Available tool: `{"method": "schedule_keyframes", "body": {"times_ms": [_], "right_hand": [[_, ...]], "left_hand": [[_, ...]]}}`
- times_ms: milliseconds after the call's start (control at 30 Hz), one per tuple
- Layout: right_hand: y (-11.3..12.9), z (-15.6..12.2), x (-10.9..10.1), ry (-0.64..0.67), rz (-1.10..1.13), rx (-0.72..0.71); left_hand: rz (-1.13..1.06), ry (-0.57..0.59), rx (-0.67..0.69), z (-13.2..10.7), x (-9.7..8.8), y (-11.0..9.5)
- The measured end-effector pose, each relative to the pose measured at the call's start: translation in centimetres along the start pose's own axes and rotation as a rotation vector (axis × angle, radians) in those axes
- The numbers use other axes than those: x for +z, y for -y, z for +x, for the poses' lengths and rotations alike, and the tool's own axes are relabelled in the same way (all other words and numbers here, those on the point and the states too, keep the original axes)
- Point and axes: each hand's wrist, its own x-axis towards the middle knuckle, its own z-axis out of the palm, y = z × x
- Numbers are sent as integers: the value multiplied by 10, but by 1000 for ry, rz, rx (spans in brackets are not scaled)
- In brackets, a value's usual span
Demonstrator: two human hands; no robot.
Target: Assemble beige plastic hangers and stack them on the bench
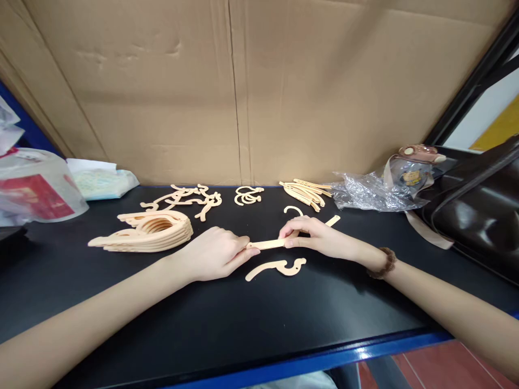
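Observation:
My left hand (221,253) pinches one end of a flat cream-coloured hanger bar (268,245) between thumb and fingers. At its other end my right hand (308,235) grips the same bar. A curved hanger hook (293,209) shows just behind the right fingers, and a strip end (333,220) sticks out beyond that hand; whether they join the bar is hidden. Just in front of both hands, a curved hanger arm (279,266) lies on the black table (243,329). Left of my left hand sits a stack of folded cream hangers (150,232).
Loose hanger arms (184,199), several hooks (248,195) and a pile of straight bars (306,192) lie along the back. Crumpled clear plastic (368,192), a clear bottle (411,170) and a dark bag (482,210) stand right. A translucent tub (60,186) is left; cardboard (162,92) rises behind.

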Motion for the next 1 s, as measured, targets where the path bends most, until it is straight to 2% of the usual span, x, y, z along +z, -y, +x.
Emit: {"method": "schedule_keyframes", "body": {"times_ms": [367,567,733,833,1000], "right_hand": [[4,0,-2,73,-25,26],[7,1,-3,64,-17,54],[7,0,-2,66,-27,71],[3,1,-1,28,-45,55],[-6,1,-2,-118,-292,2]], "left_hand": [[137,-64,109,-2,3,-2],[34,-145,62,-1,2,-1],[-57,-156,32,0,4,3],[-72,-184,-8,2,4,5],[-65,-307,-77,7,5,10]]}}
